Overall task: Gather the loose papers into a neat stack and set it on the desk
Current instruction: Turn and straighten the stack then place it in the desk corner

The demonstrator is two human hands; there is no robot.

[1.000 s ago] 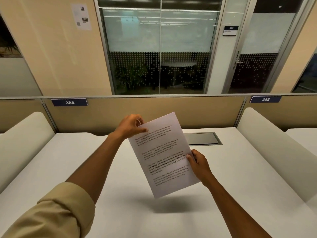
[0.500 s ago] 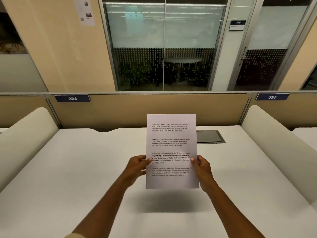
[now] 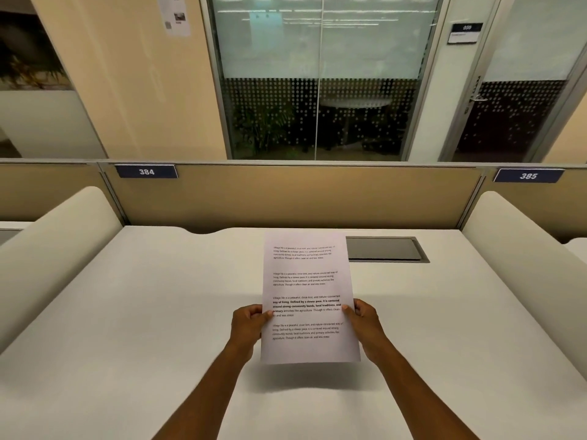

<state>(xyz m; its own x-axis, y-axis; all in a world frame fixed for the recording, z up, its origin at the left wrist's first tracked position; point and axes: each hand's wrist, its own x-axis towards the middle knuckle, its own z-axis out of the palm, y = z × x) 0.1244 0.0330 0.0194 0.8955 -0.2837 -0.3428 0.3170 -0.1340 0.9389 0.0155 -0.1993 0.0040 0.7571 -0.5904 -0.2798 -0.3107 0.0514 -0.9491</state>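
Note:
A stack of white printed papers [image 3: 306, 281] hangs upright and square above the middle of the white desk [image 3: 143, 328], its bottom edge a little above the surface and casting a shadow below. My left hand [image 3: 247, 325] pinches the stack's left edge, thumb on the front. My right hand [image 3: 365, 322] pinches the right edge at the same height. The sheets look aligned; how many there are cannot be told.
A grey cable hatch [image 3: 386, 248] is set into the desk at the back right. Padded cream dividers stand at the left [image 3: 57, 236] and right [image 3: 521, 249]. A tan partition [image 3: 301, 195] with signs 384 and 385 closes the back.
The papers went from tilted, with my left hand at the top corner, to upright and straight. My left hand moved down to the left edge. The stack has since lowered toward the desk.

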